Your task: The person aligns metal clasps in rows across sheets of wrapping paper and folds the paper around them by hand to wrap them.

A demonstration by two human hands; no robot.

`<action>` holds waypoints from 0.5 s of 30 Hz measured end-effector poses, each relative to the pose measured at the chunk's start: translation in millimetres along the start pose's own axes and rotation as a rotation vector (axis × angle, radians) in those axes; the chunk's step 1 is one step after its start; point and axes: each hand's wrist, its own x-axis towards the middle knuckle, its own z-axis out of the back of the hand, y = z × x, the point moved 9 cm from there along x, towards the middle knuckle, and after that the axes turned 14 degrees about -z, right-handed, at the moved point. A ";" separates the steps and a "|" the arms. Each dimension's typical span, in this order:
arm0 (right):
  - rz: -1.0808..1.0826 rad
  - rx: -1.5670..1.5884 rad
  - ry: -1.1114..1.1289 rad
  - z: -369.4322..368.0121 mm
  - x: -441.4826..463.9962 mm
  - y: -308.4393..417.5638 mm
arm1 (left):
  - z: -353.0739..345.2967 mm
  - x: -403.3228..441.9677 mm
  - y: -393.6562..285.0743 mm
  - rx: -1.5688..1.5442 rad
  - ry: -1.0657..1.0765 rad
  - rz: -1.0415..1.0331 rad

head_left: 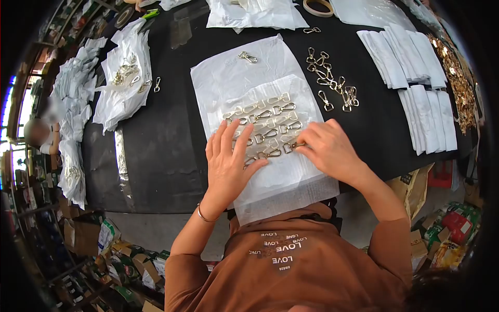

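Observation:
Metal swivel snap hooks lie in rows on white wrapping paper in front of me. Another row shows faintly through a layer of the paper. My left hand rests over the left side of the rows, fingers spread, covering some hooks. At the lower right end of the rows, the curled fingers of my right hand pinch a snap hook. A single hook sits near the top of the sheet. Right of the paper is a loose pile of hooks.
Folded white packets lie on the right of the black table, beside gold-coloured metal pieces. An opened white bundle with hooks is at left. A tape roll stands at the back. Cartons crowd the floor.

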 end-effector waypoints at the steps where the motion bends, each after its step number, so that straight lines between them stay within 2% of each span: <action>1: 0.014 -0.040 -0.048 10.4 -1.9 -5.1 | -0.1 -0.2 1.0 0.000 0.000 -0.005; 3: 0.025 -0.082 -0.092 30.4 -14.6 -20.1 | -9.2 -5.3 0.8 0.053 0.076 -0.033; 5: -0.160 -0.114 -0.027 35.6 -24.6 -46.7 | -17.1 -10.4 0.2 0.107 0.147 -0.051; 8: -0.053 -0.107 -0.029 28.2 -41.4 -38.6 | -6.6 -12.2 -6.1 0.152 0.144 -0.014; 10: 0.047 -0.093 -0.035 21.8 -50.5 -29.5 | 10.3 -16.4 -47.3 -0.389 0.070 -0.163; 12: 0.036 -0.046 0.015 19.2 -48.0 -31.2 | 11.6 -25.0 -105.4 -1.090 0.310 -0.362; 13: 0.018 -0.006 0.057 18.4 -46.2 -33.1 | 5.9 -33.2 -112.3 -1.088 0.308 -0.356; 15: -0.025 0.066 0.135 17.9 -44.8 -37.4 | -9.9 -58.0 -140.3 -1.243 0.426 -0.563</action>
